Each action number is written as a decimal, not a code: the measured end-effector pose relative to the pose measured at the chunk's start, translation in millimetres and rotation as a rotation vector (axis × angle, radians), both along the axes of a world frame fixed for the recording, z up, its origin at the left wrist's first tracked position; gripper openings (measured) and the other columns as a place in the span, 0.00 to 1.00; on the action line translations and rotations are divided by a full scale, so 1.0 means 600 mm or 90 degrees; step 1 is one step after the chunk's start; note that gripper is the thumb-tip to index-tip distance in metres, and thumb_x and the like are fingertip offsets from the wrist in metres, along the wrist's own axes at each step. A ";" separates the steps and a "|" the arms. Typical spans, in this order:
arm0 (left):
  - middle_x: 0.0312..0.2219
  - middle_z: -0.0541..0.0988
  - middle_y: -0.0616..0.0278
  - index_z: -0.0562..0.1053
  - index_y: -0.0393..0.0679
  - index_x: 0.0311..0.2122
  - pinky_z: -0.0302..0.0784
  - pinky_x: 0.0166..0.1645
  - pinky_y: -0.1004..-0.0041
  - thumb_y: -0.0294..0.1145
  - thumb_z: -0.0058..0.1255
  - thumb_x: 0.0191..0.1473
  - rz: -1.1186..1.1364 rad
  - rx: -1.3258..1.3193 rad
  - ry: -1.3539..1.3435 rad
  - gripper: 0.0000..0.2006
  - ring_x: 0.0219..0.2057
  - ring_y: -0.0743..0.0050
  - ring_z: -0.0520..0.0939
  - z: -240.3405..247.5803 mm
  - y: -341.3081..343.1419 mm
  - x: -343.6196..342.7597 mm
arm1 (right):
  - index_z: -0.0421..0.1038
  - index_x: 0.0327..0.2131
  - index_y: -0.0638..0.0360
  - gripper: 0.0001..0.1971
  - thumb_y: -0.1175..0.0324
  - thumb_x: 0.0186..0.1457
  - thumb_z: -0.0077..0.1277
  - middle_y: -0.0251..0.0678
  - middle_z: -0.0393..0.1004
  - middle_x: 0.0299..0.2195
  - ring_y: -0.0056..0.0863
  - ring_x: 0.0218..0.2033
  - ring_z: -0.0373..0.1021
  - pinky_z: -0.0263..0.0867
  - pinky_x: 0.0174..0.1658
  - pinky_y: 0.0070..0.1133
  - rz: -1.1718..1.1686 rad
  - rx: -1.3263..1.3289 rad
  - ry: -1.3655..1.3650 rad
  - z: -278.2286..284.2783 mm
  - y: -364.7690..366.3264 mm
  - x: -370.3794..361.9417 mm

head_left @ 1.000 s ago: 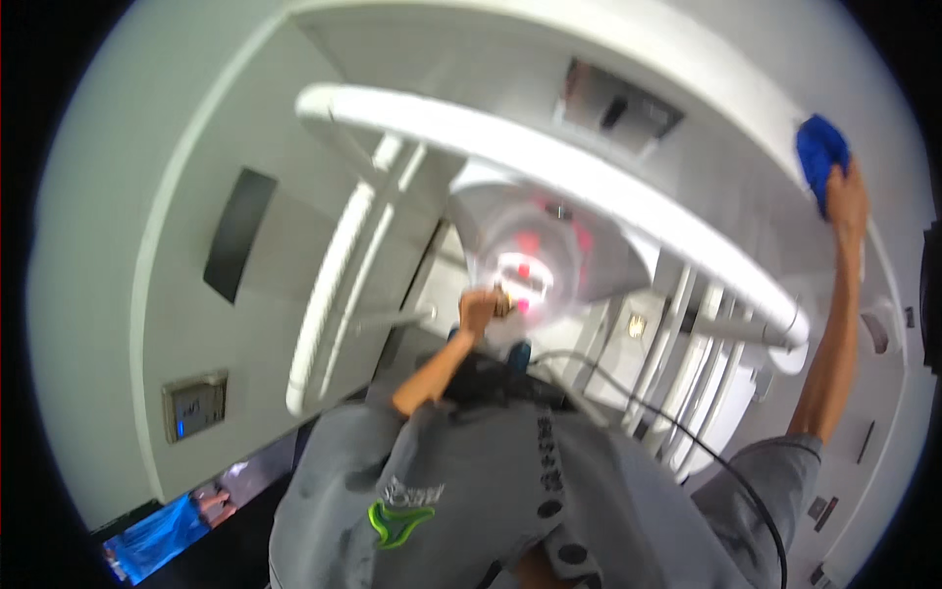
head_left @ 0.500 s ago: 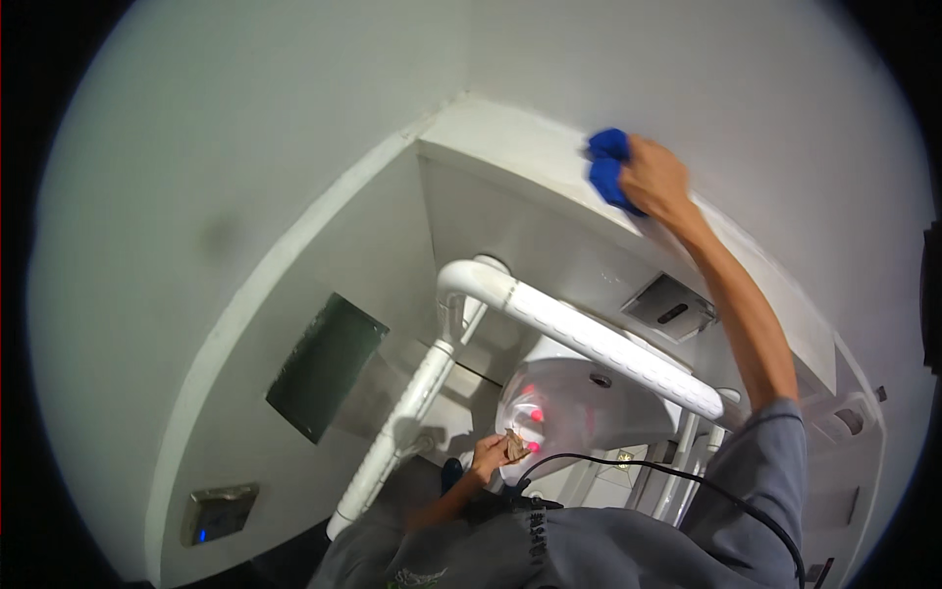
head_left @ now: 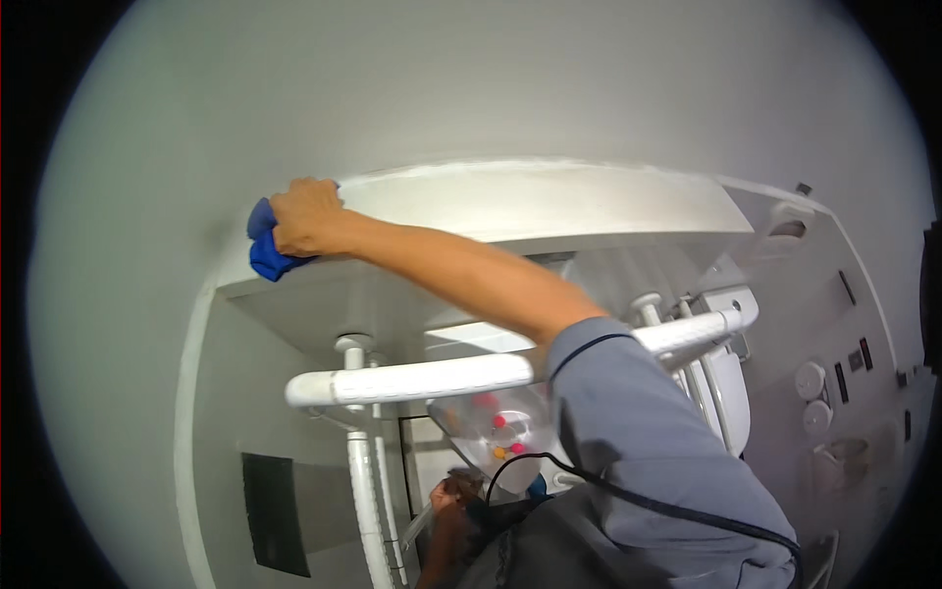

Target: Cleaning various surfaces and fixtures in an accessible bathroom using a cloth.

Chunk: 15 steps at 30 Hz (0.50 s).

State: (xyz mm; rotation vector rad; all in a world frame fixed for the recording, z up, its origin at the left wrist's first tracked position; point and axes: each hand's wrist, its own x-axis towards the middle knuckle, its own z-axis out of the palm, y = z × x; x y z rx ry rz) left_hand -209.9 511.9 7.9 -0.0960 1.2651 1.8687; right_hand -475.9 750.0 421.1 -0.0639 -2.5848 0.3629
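My right hand (head_left: pixel 312 218) is closed around a blue cloth (head_left: pixel 273 260) and presses it onto the white ledge (head_left: pixel 530 206) at its left corner, where the walls meet. The right arm stretches leftward over the ledge. Low in the picture, my left hand (head_left: pixel 444 496) is closed on a crumpled brown cloth-like piece (head_left: pixel 461 485), partly in shadow. That hand is beside a white urinal (head_left: pixel 515 476) with several pink and orange balls in its bowl.
White grab rails (head_left: pixel 422 381) surround the urinal, one passing below my right arm. A dark panel (head_left: pixel 275 512) is on the left wall. A toilet (head_left: pixel 728 393) stands to the right. A black cable (head_left: pixel 628 496) runs across my sleeve.
My right hand has slid the blue cloth far left along the ledge to the corner. The view has turned, bringing the toilet into sight. My left hand still holds the brown piece.
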 end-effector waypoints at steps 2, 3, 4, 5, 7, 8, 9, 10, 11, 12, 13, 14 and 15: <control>0.17 0.73 0.63 0.70 0.36 0.28 0.73 0.22 0.78 0.31 0.43 0.54 -0.020 -0.023 -0.023 0.09 0.15 0.81 0.71 0.019 -0.001 -0.008 | 0.72 0.28 0.59 0.16 0.61 0.35 0.46 0.51 0.70 0.29 0.46 0.34 0.67 0.64 0.35 0.38 -0.003 0.038 -0.015 0.003 0.077 0.087; 0.17 0.73 0.62 0.70 0.35 0.28 0.74 0.22 0.77 0.30 0.43 0.54 -0.016 -0.049 -0.043 0.09 0.15 0.80 0.71 0.027 -0.003 -0.005 | 0.71 0.28 0.59 0.17 0.58 0.34 0.47 0.50 0.70 0.27 0.46 0.32 0.68 0.64 0.32 0.37 -0.039 0.045 -0.095 0.009 0.121 0.133; 0.17 0.73 0.62 0.70 0.35 0.28 0.74 0.22 0.77 0.30 0.43 0.54 -0.012 -0.054 -0.048 0.09 0.15 0.80 0.71 0.021 -0.006 -0.004 | 0.71 0.28 0.59 0.17 0.58 0.35 0.46 0.49 0.71 0.28 0.45 0.32 0.68 0.64 0.33 0.37 -0.048 0.048 -0.048 0.000 0.175 0.189; 0.19 0.73 0.62 0.70 0.36 0.28 0.74 0.22 0.76 0.30 0.42 0.54 -0.010 -0.069 -0.047 0.09 0.16 0.79 0.72 0.007 -0.010 -0.005 | 0.70 0.30 0.59 0.18 0.57 0.36 0.46 0.49 0.71 0.28 0.46 0.33 0.68 0.63 0.34 0.36 -0.085 0.029 -0.046 0.007 0.227 0.264; 0.21 0.73 0.63 0.70 0.36 0.28 0.75 0.23 0.75 0.30 0.40 0.54 -0.005 -0.087 -0.047 0.09 0.18 0.77 0.73 0.001 -0.002 0.006 | 0.69 0.37 0.58 0.19 0.60 0.40 0.45 0.48 0.71 0.33 0.45 0.36 0.67 0.62 0.39 0.36 -0.252 0.036 -0.077 0.006 0.354 0.406; 0.21 0.74 0.60 0.70 0.35 0.29 0.75 0.22 0.76 0.29 0.41 0.54 -0.005 -0.102 -0.053 0.08 0.17 0.77 0.74 0.009 0.006 0.010 | 0.69 0.31 0.58 0.16 0.60 0.37 0.45 0.46 0.71 0.28 0.44 0.33 0.67 0.62 0.35 0.38 -0.327 0.095 0.016 0.002 0.397 0.472; 0.21 0.74 0.57 0.70 0.34 0.30 0.75 0.21 0.77 0.28 0.41 0.54 -0.012 -0.113 -0.058 0.08 0.17 0.76 0.75 0.015 0.022 0.013 | 0.68 0.36 0.58 0.18 0.61 0.39 0.45 0.46 0.71 0.32 0.44 0.36 0.67 0.62 0.36 0.38 -0.432 0.146 0.016 -0.002 0.451 0.547; 0.22 0.75 0.57 0.70 0.34 0.31 0.76 0.21 0.77 0.28 0.42 0.54 -0.004 -0.137 -0.063 0.08 0.19 0.74 0.77 0.012 0.030 0.020 | 0.68 0.37 0.59 0.18 0.61 0.43 0.44 0.46 0.71 0.33 0.45 0.35 0.67 0.63 0.36 0.37 -0.528 0.174 -0.002 -0.003 0.495 0.615; 0.22 0.75 0.57 0.70 0.34 0.31 0.76 0.21 0.77 0.28 0.42 0.54 -0.005 -0.136 -0.063 0.08 0.19 0.74 0.77 0.017 0.044 0.028 | 0.68 0.38 0.59 0.17 0.61 0.45 0.43 0.47 0.71 0.34 0.46 0.36 0.67 0.63 0.37 0.37 -0.616 0.205 -0.046 0.003 0.535 0.686; 0.22 0.75 0.56 0.70 0.34 0.31 0.76 0.21 0.78 0.29 0.42 0.54 -0.011 -0.127 -0.066 0.08 0.19 0.74 0.77 0.019 0.054 0.033 | 0.68 0.39 0.59 0.16 0.61 0.46 0.43 0.47 0.71 0.34 0.46 0.37 0.68 0.64 0.39 0.37 -0.666 0.192 -0.063 0.007 0.551 0.730; 0.23 0.76 0.56 0.70 0.35 0.32 0.76 0.21 0.78 0.29 0.42 0.54 -0.016 -0.117 -0.068 0.08 0.19 0.73 0.77 0.021 0.062 0.037 | 0.68 0.39 0.58 0.16 0.62 0.47 0.43 0.48 0.71 0.34 0.47 0.38 0.68 0.63 0.40 0.37 -0.708 0.212 -0.047 -0.009 0.589 0.776; 0.25 0.76 0.57 0.71 0.35 0.33 0.77 0.24 0.76 0.31 0.43 0.54 -0.032 -0.121 -0.070 0.09 0.22 0.72 0.78 0.017 0.063 0.042 | 0.68 0.39 0.58 0.16 0.62 0.46 0.44 0.49 0.71 0.35 0.47 0.38 0.67 0.63 0.40 0.37 -0.744 0.193 -0.066 -0.006 0.597 0.800; 0.25 0.76 0.57 0.71 0.35 0.33 0.77 0.24 0.76 0.31 0.43 0.54 -0.022 -0.125 -0.074 0.09 0.22 0.72 0.78 0.015 0.066 0.052 | 0.68 0.39 0.58 0.16 0.63 0.46 0.44 0.49 0.70 0.35 0.47 0.38 0.67 0.64 0.40 0.37 -0.781 0.175 -0.089 0.005 0.591 0.811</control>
